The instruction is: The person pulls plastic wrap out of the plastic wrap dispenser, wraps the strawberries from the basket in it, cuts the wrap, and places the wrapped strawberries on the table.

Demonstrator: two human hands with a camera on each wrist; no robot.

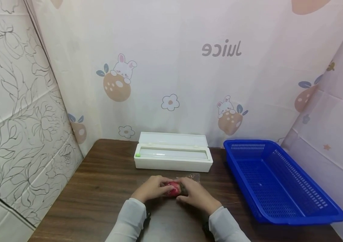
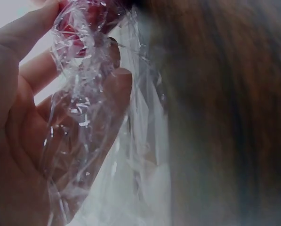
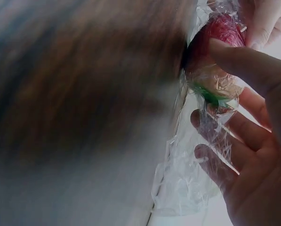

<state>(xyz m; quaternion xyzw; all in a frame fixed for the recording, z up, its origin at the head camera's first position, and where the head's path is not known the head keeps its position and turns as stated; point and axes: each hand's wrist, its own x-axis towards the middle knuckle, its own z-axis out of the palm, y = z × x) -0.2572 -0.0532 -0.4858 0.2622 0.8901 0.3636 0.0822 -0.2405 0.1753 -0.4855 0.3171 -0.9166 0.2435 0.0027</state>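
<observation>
Between the two hands is a red, rounded, fruit-like item (image 1: 174, 189) with a pale part and a green end, the latter seen in the right wrist view. Clear cling film (image 2: 84, 117) is wrapped around it, with crumpled loose film trailing off both ends. My left hand (image 1: 151, 189) grips the item from the left, thumb and fingers about the film. From the right, my right hand (image 1: 198, 195) holds it, with the thumb pressing on its red surface (image 3: 220, 35). The item's exact kind cannot be told through the film.
Behind the hands stands a white cling film dispenser (image 1: 173, 164), its lid raised and a roll inside. A blue plastic basket (image 1: 244, 188) sits at the right side of the brown wooden table (image 1: 99, 188). Patterned curtains close off the back and sides.
</observation>
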